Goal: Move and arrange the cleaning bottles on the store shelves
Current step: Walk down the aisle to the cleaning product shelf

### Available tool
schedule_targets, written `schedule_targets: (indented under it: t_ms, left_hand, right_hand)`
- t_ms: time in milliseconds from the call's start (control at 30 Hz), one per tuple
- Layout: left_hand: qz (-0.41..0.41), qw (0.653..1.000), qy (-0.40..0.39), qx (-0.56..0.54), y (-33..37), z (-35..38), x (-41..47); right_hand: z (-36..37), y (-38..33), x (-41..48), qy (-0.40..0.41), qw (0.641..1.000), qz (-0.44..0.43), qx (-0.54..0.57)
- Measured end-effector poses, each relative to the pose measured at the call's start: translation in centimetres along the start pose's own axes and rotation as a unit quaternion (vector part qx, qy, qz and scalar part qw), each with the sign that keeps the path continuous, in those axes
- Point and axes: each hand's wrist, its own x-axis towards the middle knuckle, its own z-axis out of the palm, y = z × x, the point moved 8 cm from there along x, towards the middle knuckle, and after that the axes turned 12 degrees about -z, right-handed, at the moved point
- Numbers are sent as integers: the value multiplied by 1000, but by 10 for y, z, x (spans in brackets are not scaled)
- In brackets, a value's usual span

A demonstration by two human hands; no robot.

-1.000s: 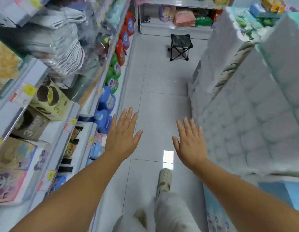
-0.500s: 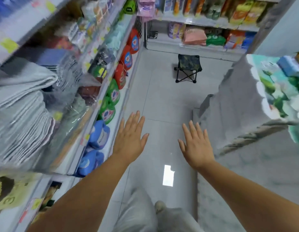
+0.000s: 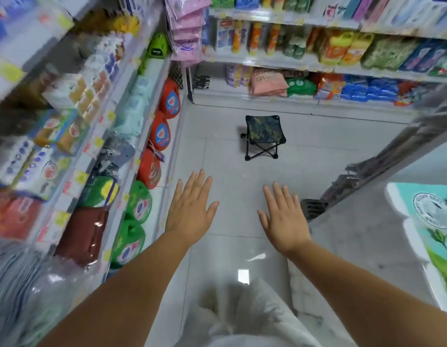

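We stand in a shop aisle on a floor (image 3: 230,151) of large pale grey tiles, glossy enough to carry a bright square of reflected light (image 3: 243,276). To our left runs a tall white shelf unit (image 3: 92,144), its edges dotted with yellow and red price tags; most of its stock is blurred. Across the far end stands a second shelf unit (image 3: 292,63) packed with soft bags and bottles in orange, green, blue and pink. At our right is a white paper pack (image 3: 427,221) printed with a teal panel, a green leaf and a ring of lettering too smeared for us to read.

The cleaning bottles stand on the lowest level of the left unit: rounded red bottles (image 3: 170,98) further along and green bottles (image 3: 140,204) nearer us, each with a blue or pink label whose words we cannot make out. Pink plastic packs (image 3: 187,28) hang at the corner above them.

A small folding stool (image 3: 265,131), with a dark leaf-patterned fabric seat on crossed black legs, sits alone mid-floor.

Our left hand (image 3: 190,209) and right hand (image 3: 285,219) are stretched out over the tiles, palms down, fingers straight and slightly spread, holding nothing and well apart from the bottles. Pale trousers (image 3: 250,319) show below.
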Motion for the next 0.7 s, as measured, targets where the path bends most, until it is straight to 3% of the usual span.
schedule_targets:
  t_ms: [467, 700]
  left_hand:
    - [-24, 999, -2, 22, 28, 20, 333]
    - [-16, 1000, -1, 20, 3, 31, 494]
  right_hand:
    - [-29, 151, 312, -29, 1000, -1, 0]
    - [-40, 188, 462, -9, 1000, 1, 5]
